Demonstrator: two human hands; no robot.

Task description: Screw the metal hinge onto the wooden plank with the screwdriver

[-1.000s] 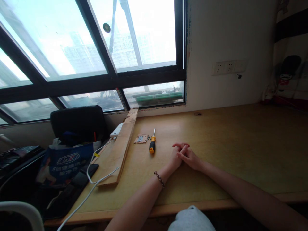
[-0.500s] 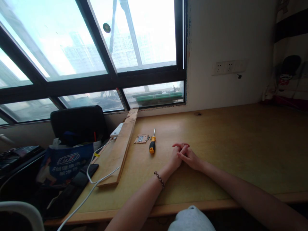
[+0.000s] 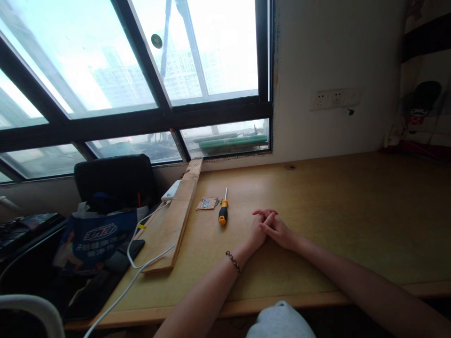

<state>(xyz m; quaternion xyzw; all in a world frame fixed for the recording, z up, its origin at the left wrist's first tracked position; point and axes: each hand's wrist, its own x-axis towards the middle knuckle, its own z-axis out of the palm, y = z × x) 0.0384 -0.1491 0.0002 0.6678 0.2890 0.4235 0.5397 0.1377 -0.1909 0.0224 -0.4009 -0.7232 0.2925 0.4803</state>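
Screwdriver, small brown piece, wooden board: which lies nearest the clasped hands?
The screwdriver, yellow and black, is nearest the left hand; the small brown piece and wooden board lie farther left.

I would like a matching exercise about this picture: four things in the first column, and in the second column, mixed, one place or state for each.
1. screwdriver
2. left hand
3. braided bracelet
4. wall sockets

A. to the right of the window
B. clasped together with the right hand
C. lying on the table, black and yellow handle towards the person
D. worn around the left wrist

Pairs: 1-C, 2-B, 3-D, 4-A
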